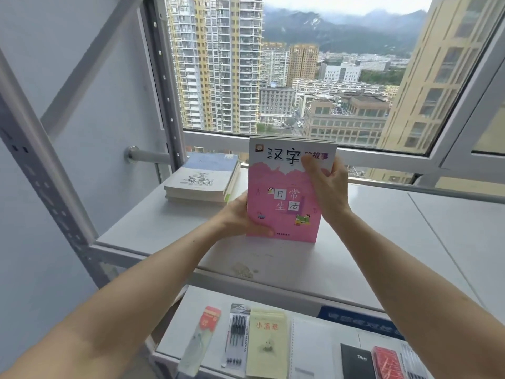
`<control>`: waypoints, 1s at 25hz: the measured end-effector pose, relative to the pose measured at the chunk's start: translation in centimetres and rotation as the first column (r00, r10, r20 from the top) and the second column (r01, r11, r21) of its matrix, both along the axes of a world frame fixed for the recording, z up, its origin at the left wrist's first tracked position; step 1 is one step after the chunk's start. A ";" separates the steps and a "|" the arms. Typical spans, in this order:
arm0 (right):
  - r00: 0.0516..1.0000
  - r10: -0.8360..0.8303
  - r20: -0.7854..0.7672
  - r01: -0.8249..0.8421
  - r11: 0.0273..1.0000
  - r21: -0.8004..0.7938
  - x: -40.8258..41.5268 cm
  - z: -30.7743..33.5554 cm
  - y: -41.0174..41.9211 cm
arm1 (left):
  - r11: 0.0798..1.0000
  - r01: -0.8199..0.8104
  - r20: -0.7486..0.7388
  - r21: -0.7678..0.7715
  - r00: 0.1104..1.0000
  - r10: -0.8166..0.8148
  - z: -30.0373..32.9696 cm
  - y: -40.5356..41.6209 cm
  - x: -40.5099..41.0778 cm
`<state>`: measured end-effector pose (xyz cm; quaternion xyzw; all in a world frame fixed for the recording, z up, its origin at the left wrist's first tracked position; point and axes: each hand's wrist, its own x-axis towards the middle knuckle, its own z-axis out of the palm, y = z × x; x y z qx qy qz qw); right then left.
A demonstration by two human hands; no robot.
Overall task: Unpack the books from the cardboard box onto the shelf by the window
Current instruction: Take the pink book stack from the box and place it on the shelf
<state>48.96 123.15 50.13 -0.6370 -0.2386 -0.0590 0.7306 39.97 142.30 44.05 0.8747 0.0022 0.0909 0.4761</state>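
Note:
A pink and white book (284,212) with Chinese characters on its cover stands upright on the grey shelf (153,228) by the window, its front cover facing me. There seem to be more thin books behind it. My left hand (240,217) grips its lower left edge. My right hand (328,184) holds its right edge, with fingers over the top of the cover. A small stack of books (202,179) lies flat at the shelf's back left. The cardboard box is out of view.
The shelf's grey metal upright (46,187) runs along the left. An open window (300,67) is behind the shelf. On a lower shelf (191,310) lie a pack of pens (237,335), a yellow booklet (267,346), a black notebook (356,362) and other stationery.

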 end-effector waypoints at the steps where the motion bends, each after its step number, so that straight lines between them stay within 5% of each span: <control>1: 1.000 0.019 0.001 -0.019 1.000 -0.005 0.1 -0.2 0.1 | 1.000 0.005 0.001 -0.023 1.000 -0.005 -0.2 -0.1 0.0; 7: 0.996 -0.085 -0.010 0.084 0.993 -0.087 1.8 -0.1 1.5 | 0.989 0.012 -0.030 -0.145 0.999 -0.016 0.3 0.0 0.7; 11: 0.964 -0.142 -0.225 0.080 0.961 -0.263 7.1 1.2 3.5 | 0.963 -0.101 -0.226 -0.249 0.973 0.044 3.2 0.6 2.6; 15: 0.877 -0.273 -0.396 0.027 0.850 -0.525 12.2 0.6 6.4 | 0.951 -0.250 -0.366 -0.179 0.915 0.171 4.7 0.9 4.7; 25: 0.875 -0.420 -0.240 0.055 0.579 -0.814 15.3 -3.4 11.4 | 0.889 -0.396 -0.363 0.231 0.812 0.456 4.6 1.5 7.4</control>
